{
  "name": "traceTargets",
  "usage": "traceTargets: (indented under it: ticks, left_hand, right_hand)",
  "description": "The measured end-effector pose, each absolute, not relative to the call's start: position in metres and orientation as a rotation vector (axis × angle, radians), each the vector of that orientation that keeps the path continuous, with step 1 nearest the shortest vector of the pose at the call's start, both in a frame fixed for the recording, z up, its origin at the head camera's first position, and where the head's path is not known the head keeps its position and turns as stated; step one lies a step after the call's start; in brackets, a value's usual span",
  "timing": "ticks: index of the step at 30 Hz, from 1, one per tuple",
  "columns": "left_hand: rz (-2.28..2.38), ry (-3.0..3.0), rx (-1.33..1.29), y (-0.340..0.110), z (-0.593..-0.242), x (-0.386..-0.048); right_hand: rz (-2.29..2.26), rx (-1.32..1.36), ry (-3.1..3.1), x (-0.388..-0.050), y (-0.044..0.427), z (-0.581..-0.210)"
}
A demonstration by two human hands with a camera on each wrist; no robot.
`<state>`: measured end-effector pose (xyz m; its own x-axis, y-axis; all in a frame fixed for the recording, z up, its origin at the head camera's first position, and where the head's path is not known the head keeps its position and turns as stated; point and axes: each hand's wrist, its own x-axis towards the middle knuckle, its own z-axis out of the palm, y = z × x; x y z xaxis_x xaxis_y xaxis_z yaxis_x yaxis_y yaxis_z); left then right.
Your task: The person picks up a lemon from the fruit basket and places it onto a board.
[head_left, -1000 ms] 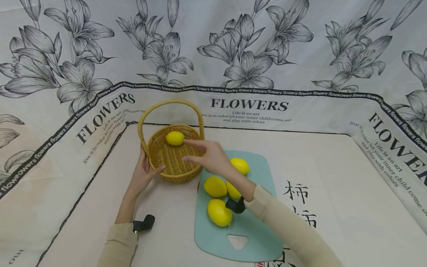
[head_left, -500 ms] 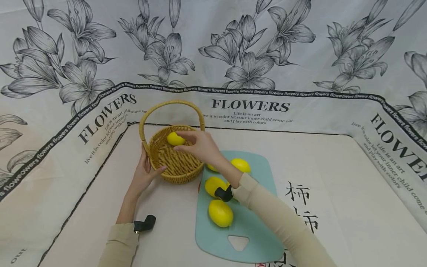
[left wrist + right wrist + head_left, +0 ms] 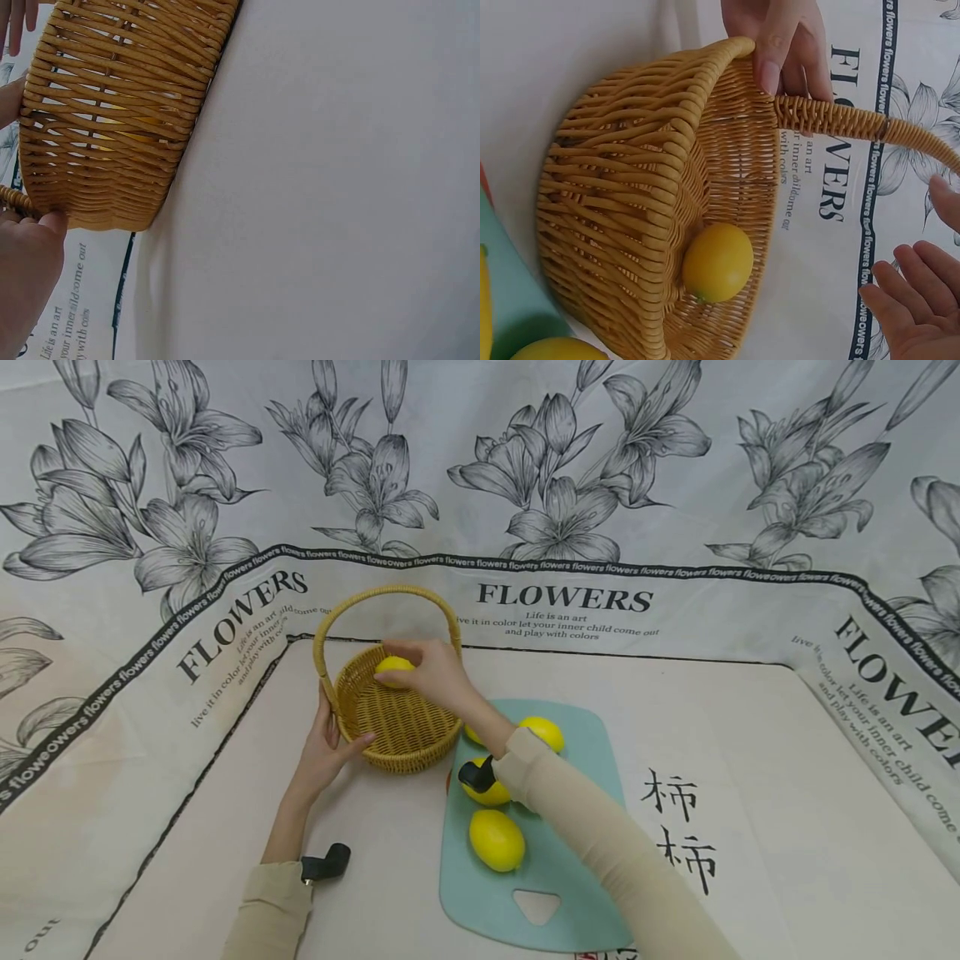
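Observation:
The wicker basket (image 3: 408,762) stands at the left with its arched handle raised. My left hand (image 3: 326,756) grips its left side, thumb over the rim, near the handle's base in the right wrist view. A single yellow lemon (image 3: 718,262) lies inside, against the far side in the head view. My right hand (image 3: 435,672) hovers over the opening, its fingers around the lemon from the head view. The right wrist view shows those fingers (image 3: 919,281) relaxed and apart from the fruit, holding nothing. Wickerwork mostly hides the lemon in the left wrist view.
A pale blue-green cutting board (image 3: 472,893) lies right of the basket. It bears several lemons, among them a near one (image 3: 497,841) and a far one (image 3: 542,735); the right arm partly covers others. Flower-printed cloth (image 3: 562,602) rises behind the table.
My right hand has moved left and slightly farther back, over the lemon in the basket. The left hand keeps its grip on the basket, and the lemon has not visibly moved.

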<state>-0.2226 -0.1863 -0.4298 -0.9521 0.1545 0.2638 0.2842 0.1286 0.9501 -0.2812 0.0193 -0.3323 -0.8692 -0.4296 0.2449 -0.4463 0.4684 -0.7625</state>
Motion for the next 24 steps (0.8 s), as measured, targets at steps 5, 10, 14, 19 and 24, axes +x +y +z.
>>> traceTargets:
  ticks: [5,10,14,19,24]
  left_hand:
    - [-1.956,-2.286,-0.442,-0.186,-0.43,-0.223]
    - [-1.976,-2.273,-0.454,-0.186,-0.43,-0.222]
    - [-1.968,-2.278,-0.456,-0.186,-0.429,-0.222]
    - [-1.971,-2.278,-0.46,-0.186,-0.429,-0.221]
    - [-1.99,-2.271,-0.454,-0.186,-0.429,-0.222]
  right_hand:
    - [1.399,0.783,-2.671,-0.29,0.014,-0.333]
    - [1.384,0.75,-2.683,-0.299,0.011,-0.334]
    - [1.344,0.718,-2.697,-0.306,0.007,-0.335]
    - [1.316,0.67,-2.714,-0.314,0.003,-0.338]
    - [1.353,0.639,-2.711,-0.321,-0.001,-0.34]
